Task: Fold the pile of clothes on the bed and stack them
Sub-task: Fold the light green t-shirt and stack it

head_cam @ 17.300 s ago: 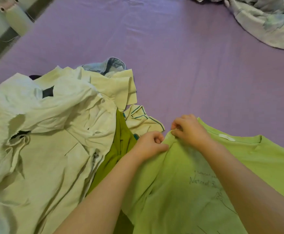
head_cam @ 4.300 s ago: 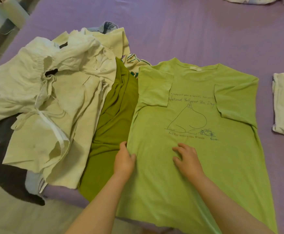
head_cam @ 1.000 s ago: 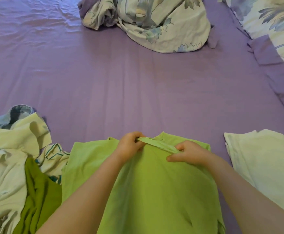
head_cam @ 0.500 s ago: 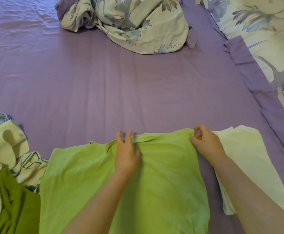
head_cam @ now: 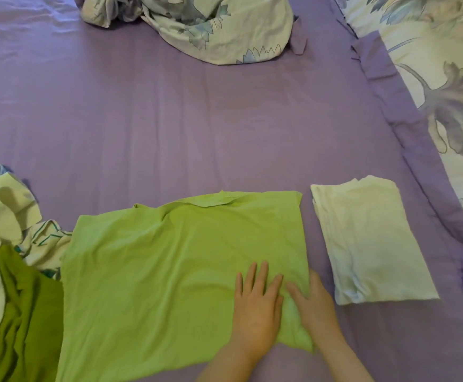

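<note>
A light green T-shirt (head_cam: 169, 271) lies folded in half on the purple bed sheet (head_cam: 197, 119), its plain side up. My left hand (head_cam: 255, 307) presses flat on the shirt near its right edge, fingers straight. My right hand (head_cam: 314, 304) rests at the shirt's lower right corner, fingers on the cloth. To the right lies a folded pale cream garment (head_cam: 368, 241). At the left edge sits the unfolded pile (head_cam: 1, 244) of cream clothes, with a dark olive garment (head_cam: 23, 321) on it.
A crumpled floral duvet (head_cam: 197, 26) lies at the far side of the bed. A floral pillow or cover (head_cam: 445, 92) with a purple border runs along the right. A patterned cream-and-teal garment (head_cam: 45, 238) pokes out between the pile and the green shirt.
Both hands left the far edge of the green shirt and came down to its near right part. The left palm now lies flat there and the right hand is at the corner.
</note>
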Motion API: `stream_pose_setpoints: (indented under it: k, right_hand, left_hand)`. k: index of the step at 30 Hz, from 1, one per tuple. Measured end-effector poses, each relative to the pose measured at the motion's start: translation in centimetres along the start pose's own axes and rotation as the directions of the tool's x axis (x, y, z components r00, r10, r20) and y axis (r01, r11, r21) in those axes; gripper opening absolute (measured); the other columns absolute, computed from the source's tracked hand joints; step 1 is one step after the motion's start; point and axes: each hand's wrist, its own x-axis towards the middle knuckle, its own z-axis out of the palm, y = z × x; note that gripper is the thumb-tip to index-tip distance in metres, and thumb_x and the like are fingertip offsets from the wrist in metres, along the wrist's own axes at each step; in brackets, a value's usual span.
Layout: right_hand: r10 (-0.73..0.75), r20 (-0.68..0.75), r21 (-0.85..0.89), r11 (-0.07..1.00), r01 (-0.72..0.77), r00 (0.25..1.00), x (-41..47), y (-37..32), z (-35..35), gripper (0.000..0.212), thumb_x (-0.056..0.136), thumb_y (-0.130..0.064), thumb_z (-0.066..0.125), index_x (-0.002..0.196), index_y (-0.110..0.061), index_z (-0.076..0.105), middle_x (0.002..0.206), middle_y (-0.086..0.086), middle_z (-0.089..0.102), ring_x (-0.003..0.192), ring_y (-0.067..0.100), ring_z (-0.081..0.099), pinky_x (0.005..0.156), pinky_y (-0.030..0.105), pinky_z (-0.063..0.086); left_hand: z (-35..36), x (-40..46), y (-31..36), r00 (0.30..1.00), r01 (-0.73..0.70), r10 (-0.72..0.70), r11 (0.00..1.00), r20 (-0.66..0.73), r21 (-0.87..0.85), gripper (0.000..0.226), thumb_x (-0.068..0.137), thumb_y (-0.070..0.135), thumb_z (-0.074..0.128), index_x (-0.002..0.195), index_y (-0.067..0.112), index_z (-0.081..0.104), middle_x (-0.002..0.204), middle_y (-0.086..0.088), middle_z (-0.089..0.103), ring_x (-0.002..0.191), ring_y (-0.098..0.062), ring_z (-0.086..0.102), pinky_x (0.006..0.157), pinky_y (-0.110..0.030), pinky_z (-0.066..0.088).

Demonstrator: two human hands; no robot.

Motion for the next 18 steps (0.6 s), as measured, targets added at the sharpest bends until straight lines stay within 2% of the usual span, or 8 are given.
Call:
stream_pose_setpoints:
  k: [4, 6, 8, 9, 11, 13, 15, 18]
  right_hand:
    - [0.085, -0.008, 0.069, 0.994, -0.085, 0.996, -0.4, 0.3, -2.4, 0.016, 0.084, -0.014, 0.070, 0.096, -0.013, 0.060, 0.090, -0.001, 0.065, 0.090, 0.022, 0.061, 0.068, 0.027, 0.041]
    - [0.084, 0.030, 0.104, 0.991, -0.086, 0.996, -0.8, -0.4, -2.7, 0.015, 0.082, -0.016, 0.072, 0.083, -0.023, 0.058, 0.082, -0.008, 0.063, 0.081, 0.011, 0.061, 0.059, 0.020, 0.040]
    - [0.107, 0.076, 0.218, 0.968, -0.121, 0.991, -1.1, -1.2, -2.6, 0.017, 0.083, -0.009, 0.069, 0.082, -0.023, 0.059, 0.082, -0.006, 0.065, 0.075, 0.007, 0.060, 0.056, 0.019, 0.042]
    - [0.111, 0.095, 0.269, 0.954, -0.133, 0.989, -1.3, -1.9, -2.2, 0.019, 0.084, -0.002, 0.065, 0.085, -0.021, 0.059, 0.083, -0.003, 0.065, 0.073, 0.008, 0.061, 0.054, 0.020, 0.044]
    - [0.086, 0.120, 0.319, 0.940, -0.120, 0.989, -1.8, -3.1, -1.7, 0.027, 0.083, 0.008, 0.058, 0.096, -0.016, 0.058, 0.088, 0.000, 0.066, 0.074, 0.008, 0.061, 0.053, 0.017, 0.045]
    - [-0.003, 0.163, 0.338, 0.940, -0.053, 0.987, -2.5, -5.0, -0.3, 0.041, 0.081, 0.013, 0.056, 0.111, -0.015, 0.052, 0.099, 0.002, 0.065, 0.082, 0.007, 0.061, 0.059, 0.017, 0.047]
    - [-0.117, 0.214, 0.327, 0.944, 0.042, 0.970, -3.3, -7.4, 1.5, 0.052, 0.080, 0.015, 0.056, 0.120, -0.018, 0.046, 0.111, 0.004, 0.062, 0.094, 0.010, 0.061, 0.073, 0.023, 0.051]
    - [-0.281, 0.278, 0.202, 0.952, 0.231, 0.919, -4.4, -11.1, 5.0, 0.062, 0.078, 0.012, 0.057, 0.132, -0.015, 0.041, 0.129, 0.007, 0.052, 0.119, 0.021, 0.051, 0.102, 0.035, 0.041]
  left_hand:
    - [-0.2, -2.4, -0.9, 0.999, 0.054, -0.054, 0.998, -0.002, -0.015, 0.045, 0.066, 0.048, 0.079, 0.109, 0.033, 0.072, 0.123, -0.002, 0.066, 0.110, -0.024, 0.065, 0.081, -0.045, 0.056]
    - [0.0, -2.7, -1.7, 0.997, 0.057, -0.064, 0.990, -0.049, -0.127, 0.048, 0.068, 0.042, 0.081, 0.112, 0.028, 0.072, 0.124, -0.006, 0.065, 0.110, -0.026, 0.064, 0.084, -0.041, 0.055]
    - [-0.4, -2.4, -2.2, 0.992, 0.059, -0.092, 0.939, -0.082, -0.338, 0.042, 0.087, 0.034, 0.066, 0.126, 0.022, 0.063, 0.136, -0.007, 0.056, 0.122, -0.024, 0.055, 0.100, -0.031, 0.045]
    - [-1.1, -2.0, -2.6, 0.989, 0.118, -0.148, 0.844, -0.015, -0.523, 0.041, 0.095, 0.032, 0.056, 0.133, 0.019, 0.056, 0.141, -0.005, 0.051, 0.128, -0.019, 0.048, 0.107, -0.025, 0.036]
    - [-3.1, -0.8, -3.1, 0.949, 0.294, -0.253, 0.496, 0.188, -0.817, 0.041, 0.099, 0.030, 0.049, 0.137, 0.015, 0.050, 0.142, -0.003, 0.050, 0.129, -0.013, 0.045, 0.109, -0.021, 0.030]
    - [-5.3, -0.1, -4.6, 0.899, 0.379, -0.294, 0.153, 0.324, -0.913, 0.037, 0.100, 0.032, 0.047, 0.132, 0.015, 0.052, 0.135, 0.000, 0.055, 0.123, -0.013, 0.051, 0.106, -0.026, 0.037]
    - [-7.2, 0.2, -6.6, 0.877, 0.415, -0.259, -0.019, 0.405, -0.910, 0.031, 0.100, 0.039, 0.041, 0.124, 0.022, 0.053, 0.126, 0.003, 0.057, 0.112, -0.013, 0.055, 0.091, -0.027, 0.045]
    - [-9.5, -0.3, -10.2, 0.868, 0.435, -0.212, -0.113, 0.450, -0.893, 0.036, 0.099, 0.050, 0.033, 0.123, 0.029, 0.050, 0.124, 0.005, 0.058, 0.111, -0.015, 0.056, 0.088, -0.029, 0.045]
